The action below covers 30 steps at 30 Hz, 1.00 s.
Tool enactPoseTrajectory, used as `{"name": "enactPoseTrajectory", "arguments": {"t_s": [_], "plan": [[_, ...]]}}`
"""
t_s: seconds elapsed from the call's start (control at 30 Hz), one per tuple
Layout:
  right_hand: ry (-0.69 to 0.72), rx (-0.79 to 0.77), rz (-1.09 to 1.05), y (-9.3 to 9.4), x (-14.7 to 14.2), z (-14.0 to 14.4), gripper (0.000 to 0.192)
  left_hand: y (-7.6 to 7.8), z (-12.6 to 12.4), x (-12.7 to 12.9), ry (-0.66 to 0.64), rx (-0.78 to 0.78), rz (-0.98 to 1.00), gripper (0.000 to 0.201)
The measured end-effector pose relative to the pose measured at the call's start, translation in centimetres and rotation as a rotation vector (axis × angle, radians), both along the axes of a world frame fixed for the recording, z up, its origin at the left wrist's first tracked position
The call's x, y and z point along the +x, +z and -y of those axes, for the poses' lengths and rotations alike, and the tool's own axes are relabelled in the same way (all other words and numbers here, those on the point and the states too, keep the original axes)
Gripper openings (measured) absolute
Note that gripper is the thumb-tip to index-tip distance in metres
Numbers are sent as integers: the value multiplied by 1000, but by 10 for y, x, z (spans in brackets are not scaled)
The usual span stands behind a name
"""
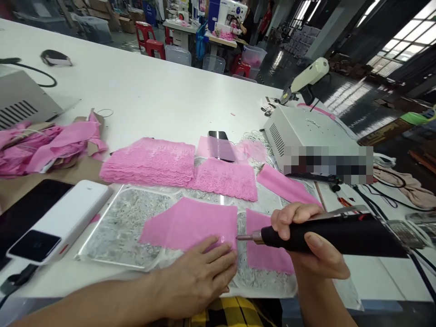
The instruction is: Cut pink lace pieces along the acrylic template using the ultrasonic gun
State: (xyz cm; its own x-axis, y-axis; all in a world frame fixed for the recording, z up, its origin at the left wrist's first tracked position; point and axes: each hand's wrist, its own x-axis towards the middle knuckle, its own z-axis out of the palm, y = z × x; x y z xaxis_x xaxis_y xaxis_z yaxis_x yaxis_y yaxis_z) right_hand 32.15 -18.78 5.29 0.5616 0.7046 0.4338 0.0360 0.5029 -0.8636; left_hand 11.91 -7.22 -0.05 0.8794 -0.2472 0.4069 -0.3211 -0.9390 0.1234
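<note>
Your left hand (200, 274) lies palm down, fingers extended, on a pink fabric panel (195, 220) atop the mottled grey board (124, 231); your right hand (325, 261) grips a black-handled tool (354, 231), pointing leftward at the panel's right edge.

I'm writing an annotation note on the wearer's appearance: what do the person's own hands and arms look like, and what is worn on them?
The left hand and right hand are ungloved, with no rings or watch visible. The left forearm and right forearm show no sleeves. Below them is yellow-and-black checked cloth, apparently clothing.
</note>
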Motion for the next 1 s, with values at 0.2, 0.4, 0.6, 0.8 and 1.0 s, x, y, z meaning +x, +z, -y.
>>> {"name": "enactPoseTrajectory", "arguments": {"t_s": [0.2, 0.4, 0.6, 0.8, 1.0], "plan": [[-236, 78, 29, 4, -6, -20, 15, 10, -37, -22, 233, 46, -34, 37], [-266, 90, 83, -4, -17, -48, 12, -3, -77, -47, 415, 91, 49, 39], [-243, 54, 94, -10, -21, -59, 11, -12, -82, -50, 450, 36, 19, 40], [-260, 50, 113, -10, -22, -60, 9, -16, -82, -50, 445, 22, -7, 39], [-253, 46, 135, -10, -22, -60, 6, -19, -81, -49, 459, 28, -37, 39]]}}
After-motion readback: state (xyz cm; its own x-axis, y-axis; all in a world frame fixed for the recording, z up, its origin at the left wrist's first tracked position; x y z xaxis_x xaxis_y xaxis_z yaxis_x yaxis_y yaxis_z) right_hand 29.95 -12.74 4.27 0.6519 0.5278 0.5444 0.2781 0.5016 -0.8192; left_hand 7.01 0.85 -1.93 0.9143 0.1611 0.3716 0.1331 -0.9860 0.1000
